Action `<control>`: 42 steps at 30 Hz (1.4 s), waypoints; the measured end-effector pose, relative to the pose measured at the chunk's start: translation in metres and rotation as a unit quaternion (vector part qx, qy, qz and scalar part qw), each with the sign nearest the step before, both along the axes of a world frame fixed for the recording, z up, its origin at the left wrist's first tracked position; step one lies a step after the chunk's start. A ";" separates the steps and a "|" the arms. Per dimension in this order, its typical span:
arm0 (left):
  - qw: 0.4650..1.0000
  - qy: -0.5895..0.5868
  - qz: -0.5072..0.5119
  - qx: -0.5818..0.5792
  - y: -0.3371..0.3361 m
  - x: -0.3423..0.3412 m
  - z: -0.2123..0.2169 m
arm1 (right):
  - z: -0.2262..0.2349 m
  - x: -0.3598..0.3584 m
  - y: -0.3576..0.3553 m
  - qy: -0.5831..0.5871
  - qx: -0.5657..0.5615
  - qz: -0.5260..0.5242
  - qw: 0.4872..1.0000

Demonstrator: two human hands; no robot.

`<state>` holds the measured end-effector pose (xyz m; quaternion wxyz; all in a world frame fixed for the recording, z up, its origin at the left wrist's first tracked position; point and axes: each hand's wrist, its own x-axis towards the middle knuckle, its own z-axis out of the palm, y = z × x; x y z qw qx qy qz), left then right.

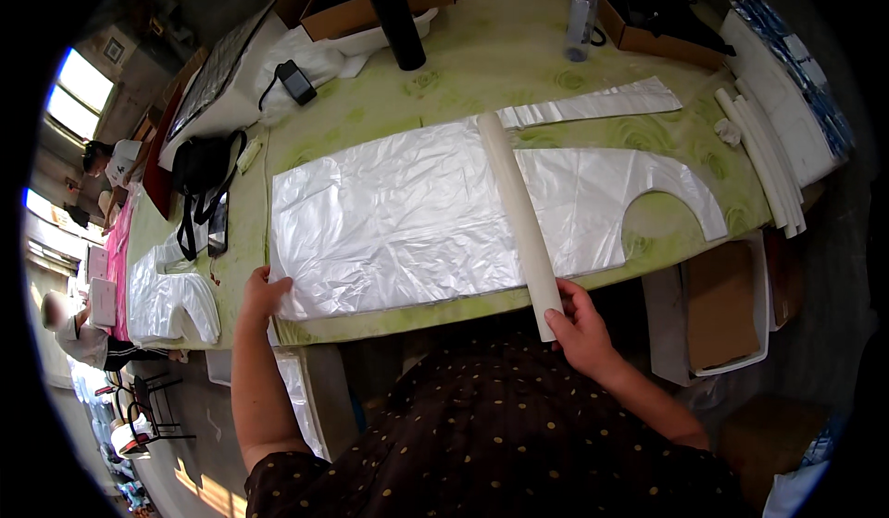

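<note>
A stack or sheet of shiny, translucent white plastic aprons (398, 212) lies flat across the table, with a curved cut-out at its right end. My left hand (266, 294) is at the near left corner, thumb and finger closed on the plastic edge; some fingers are hidden. In my right hand (583, 329) is the near end of a long white tube (515, 208). This tube lies slantwise over the plastic, its far end beyond the sheet's back edge. A narrow plastic strip (593, 108) lies behind it.
The table (500, 64) has a green patterned cover. Around its back and sides are a bottle (581, 18), a black cylinder (398, 32), cardboard boxes (648, 41), a black bag (204, 171), a phone (218, 226) and white tubes (764, 157). Two people are at the far left.
</note>
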<state>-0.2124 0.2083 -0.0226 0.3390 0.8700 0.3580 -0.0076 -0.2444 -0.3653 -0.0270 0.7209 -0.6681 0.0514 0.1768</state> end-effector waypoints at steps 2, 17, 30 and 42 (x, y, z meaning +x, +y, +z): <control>0.998 0.011 -0.015 -0.054 -0.002 -0.005 0.005 | 0.001 -0.001 -0.003 -0.006 -0.005 0.016 1.000; 0.867 -0.323 -0.374 0.065 -0.269 0.037 0.062 | 0.008 -0.003 0.008 -0.084 -0.067 0.044 0.993; 0.732 -0.269 -0.608 0.148 -0.404 0.083 0.057 | 0.032 0.011 -0.047 -0.197 -0.257 -0.074 0.943; 0.787 -0.048 -0.613 0.044 -0.456 0.120 0.043 | 0.000 -0.007 -0.074 -0.239 -0.165 -0.097 0.952</control>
